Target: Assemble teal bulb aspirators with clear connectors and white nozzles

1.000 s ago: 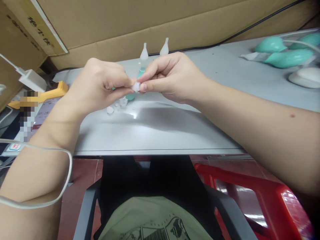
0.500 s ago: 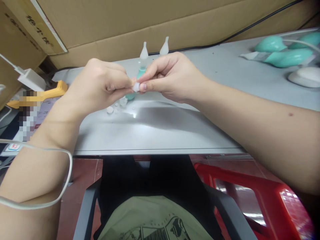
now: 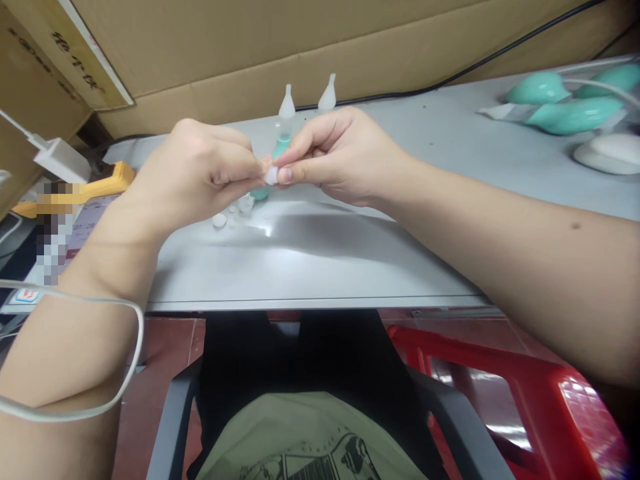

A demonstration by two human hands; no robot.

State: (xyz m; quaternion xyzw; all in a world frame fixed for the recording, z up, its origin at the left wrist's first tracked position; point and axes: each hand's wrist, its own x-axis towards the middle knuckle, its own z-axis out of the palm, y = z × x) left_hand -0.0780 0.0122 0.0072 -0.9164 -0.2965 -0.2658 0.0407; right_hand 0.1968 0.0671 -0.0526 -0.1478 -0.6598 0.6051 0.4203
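A small white plastic piece (image 3: 271, 175) is pinched between the fingertips of both hands, above the table. My left hand (image 3: 207, 167) is closed on it from the left, and my right hand (image 3: 340, 157) grips it between thumb and forefinger; its exact kind is hard to make out. Behind the fingers stands a teal squeeze bulb with a white pointed tip (image 3: 287, 105), partly covered by my right hand. A second white pointed tip (image 3: 327, 93) shows behind that hand, its base hidden. Several small white plastic pieces (image 3: 220, 221) lie below my left hand.
Several teal bulbs (image 3: 575, 115) and a white computer mouse (image 3: 607, 153) lie at the table's right. A yellow tool (image 3: 107, 185), a phone (image 3: 87, 223) and a white charger (image 3: 63, 160) are at the left. Cardboard (image 3: 300, 40) walls the back; a white cable (image 3: 137, 333) crosses my left forearm.
Both hands keep their pinch on the white piece, with only a very slight shift of the fingers. The whole view has moved a little.
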